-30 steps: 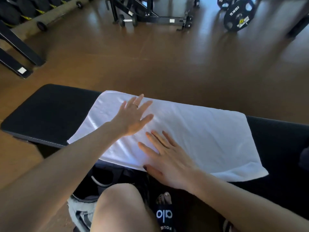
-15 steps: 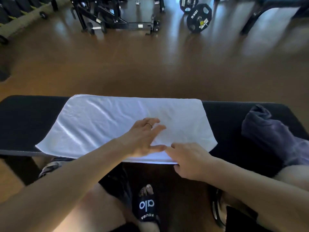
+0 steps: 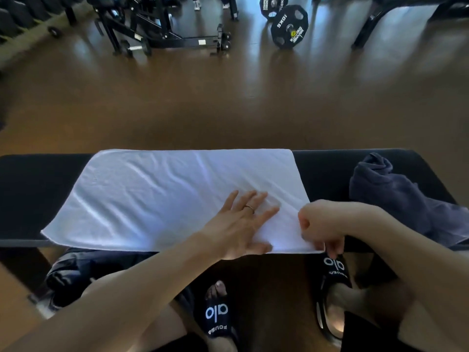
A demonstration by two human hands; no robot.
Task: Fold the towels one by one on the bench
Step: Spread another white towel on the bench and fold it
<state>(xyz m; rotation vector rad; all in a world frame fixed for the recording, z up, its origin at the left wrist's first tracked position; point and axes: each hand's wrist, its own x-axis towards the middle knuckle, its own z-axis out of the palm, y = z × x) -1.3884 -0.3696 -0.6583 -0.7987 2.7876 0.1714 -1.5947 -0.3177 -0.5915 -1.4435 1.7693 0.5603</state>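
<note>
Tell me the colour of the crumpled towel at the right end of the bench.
Dark navy blue crumpled towel, plain with no pattern visible; the head view shows it.

black weight plate (image 3: pixel 289 26) upright on brown floor (image 3: pixel 228 102), dumbbell (image 3: pixel 134 48), black slides (image 3: pixel 217 316)

Gym interior: glossy brown floor (image 3: pixel 228 102) reflecting daylight; black equipment frame (image 3: pixel 162 29) and weight plate (image 3: pixel 289 26) beyond the table's far edge.
</note>
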